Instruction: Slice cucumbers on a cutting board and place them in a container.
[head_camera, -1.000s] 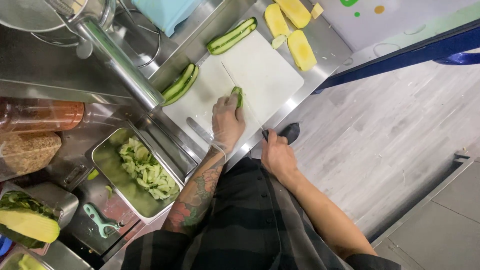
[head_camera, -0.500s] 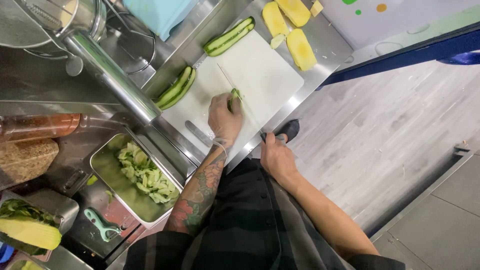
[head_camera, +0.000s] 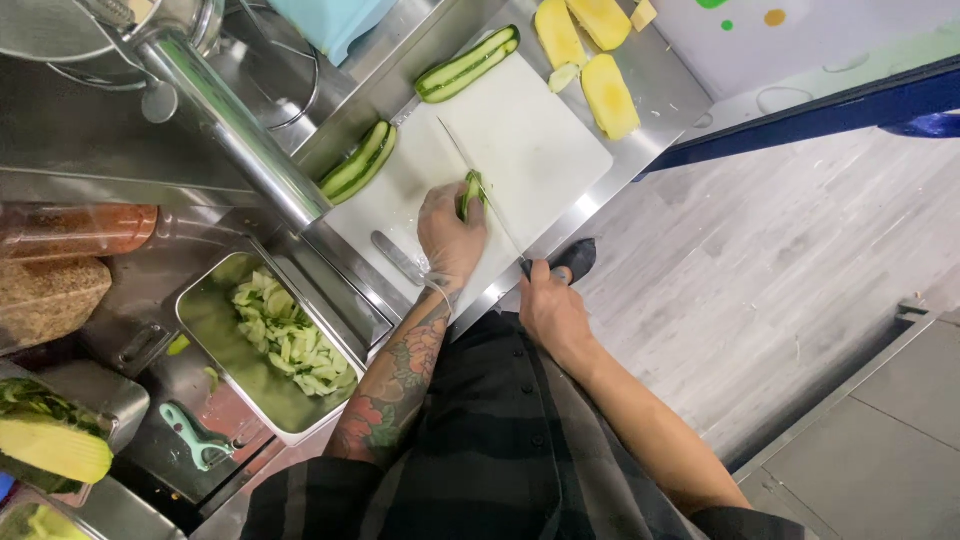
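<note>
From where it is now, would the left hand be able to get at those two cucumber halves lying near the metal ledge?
Probably yes. The left hand steadies a cucumber piece on the white cutting board, and the cucumber halves lie just beyond on the same board with bare surface between. It would have to let go first.

- A thin, clear plastic glove is worn on the left hand (head_camera: 450, 235).
- The cutting board (head_camera: 530, 150) is seen as matt white plastic.
- The counter (head_camera: 660, 85) and the tray (head_camera: 205, 320) are made of brushed, shiny metal.
- A smooth steel blade is shown on the knife (head_camera: 480, 190).
</note>
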